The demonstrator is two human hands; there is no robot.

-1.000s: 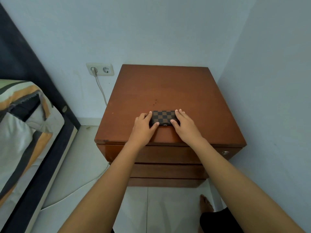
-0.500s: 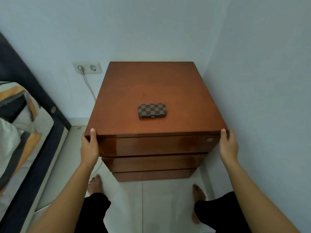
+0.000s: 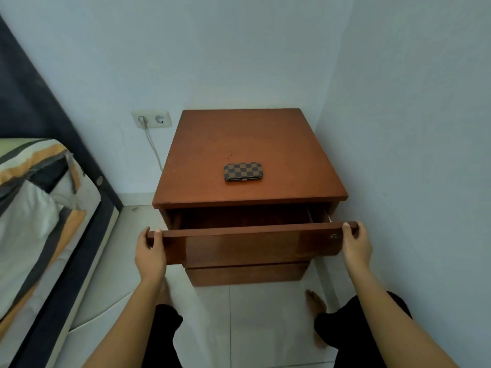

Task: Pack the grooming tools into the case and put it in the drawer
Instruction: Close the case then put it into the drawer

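The closed checkered case (image 3: 243, 171), brown and black, lies flat on top of the wooden nightstand (image 3: 249, 139), a little toward its front. The top drawer (image 3: 244, 245) is pulled partly out and its dark inside shows. My left hand (image 3: 150, 252) grips the left end of the drawer front. My right hand (image 3: 356, 241) grips the right end, beside a small metal lock. Both hands are well apart from the case. No loose grooming tools are in sight.
A bed (image 3: 39, 213) with a striped cover stands at the left. A wall socket (image 3: 151, 119) with a plugged cable is behind the nightstand's left side. The right wall (image 3: 411, 155) is close to the nightstand. My bare feet and knees are on the tiled floor (image 3: 255, 322) below.
My hands left the case, went to the two ends of the top drawer front and pulled the drawer out toward me. The case stayed on top.
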